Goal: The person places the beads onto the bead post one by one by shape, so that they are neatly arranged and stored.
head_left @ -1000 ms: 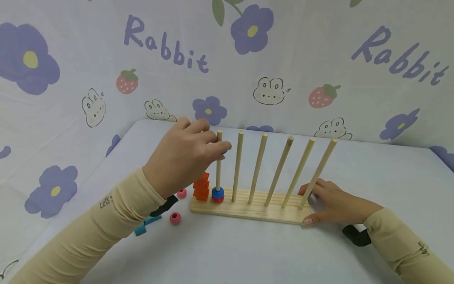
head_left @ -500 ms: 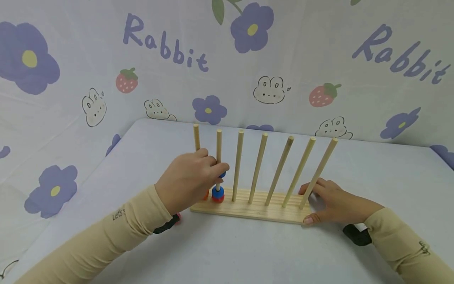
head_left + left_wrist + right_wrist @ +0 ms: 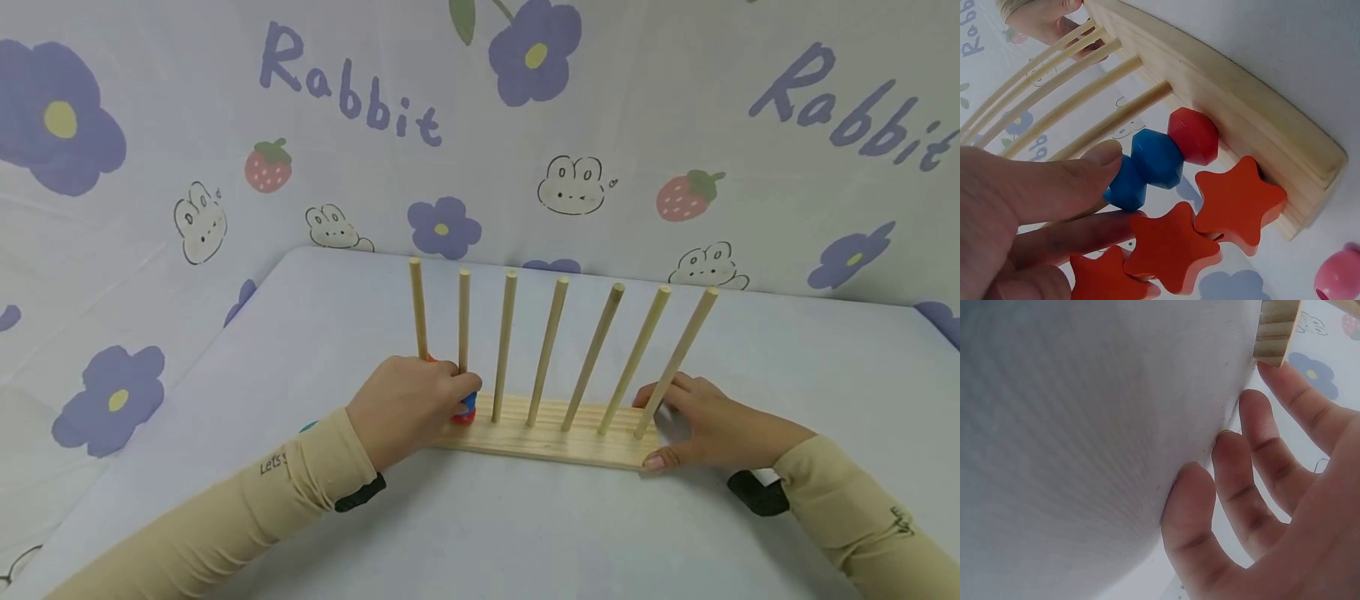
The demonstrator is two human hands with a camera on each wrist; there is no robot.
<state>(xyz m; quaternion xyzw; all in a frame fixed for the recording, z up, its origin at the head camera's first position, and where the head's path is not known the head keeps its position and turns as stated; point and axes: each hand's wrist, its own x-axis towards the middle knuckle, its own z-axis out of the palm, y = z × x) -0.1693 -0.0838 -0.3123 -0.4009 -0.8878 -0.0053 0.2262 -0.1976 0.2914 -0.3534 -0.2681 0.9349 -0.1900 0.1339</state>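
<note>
My left hand (image 3: pixel 412 408) pinches a blue faceted bead (image 3: pixel 1126 186) between thumb and fingers, low on the second peg (image 3: pixel 464 321) from the left. Beneath it on that peg are another blue bead (image 3: pixel 1157 159) and a red bead (image 3: pixel 1193 136), the red one at the base. Orange star beads (image 3: pixel 1175 247) are stacked on the leftmost peg (image 3: pixel 417 308), mostly hidden by the hand in the head view. At the right end of the wooden base (image 3: pixel 555 446), my right hand (image 3: pixel 720 429) holds it, thumb in front and fingers behind; its index fingertip meets the base's corner.
Several bare pegs (image 3: pixel 547 350) rise from the base to the right of the beads. A pink bead (image 3: pixel 1339 275) lies on the table beside the base's left end. A bit of teal (image 3: pixel 309 426) shows behind the left sleeve. A patterned cloth (image 3: pixel 480 108) hangs behind.
My left hand has slid the blue bead down the second peg, from near its top to the beads below. The right hand has stayed at the base's right end.
</note>
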